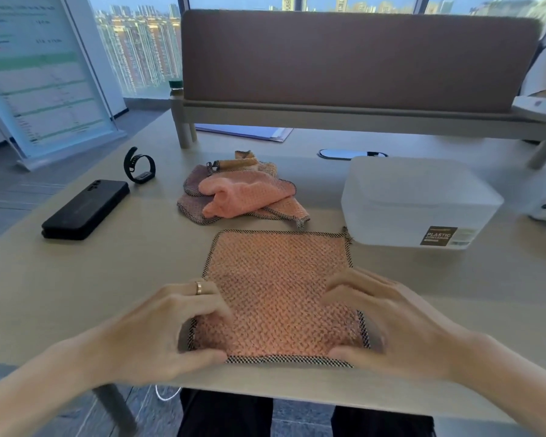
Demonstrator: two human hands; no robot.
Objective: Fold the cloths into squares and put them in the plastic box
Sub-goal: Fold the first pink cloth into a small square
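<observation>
1. An orange waffle-weave cloth (275,279) with a black-and-white checked border lies spread flat on the counter (76,279), at its near edge.
2. The left hand (171,329) pinches the cloth's near left corner, its grip clamped on the fabric; a ring (199,287) sits on one finger.
3. The right hand (388,323) pinches the near right corner in the same way, thumb at the checked hem.
4. A heap of unfolded cloths (240,193), orange and mauve, sits beyond the spread cloth.
5. The translucent plastic box (420,203), lid on, stands right of the heap, just beside the cloth's far right corner.
6. A black phone (85,209) and a smartwatch (139,165) lie to the left.
</observation>
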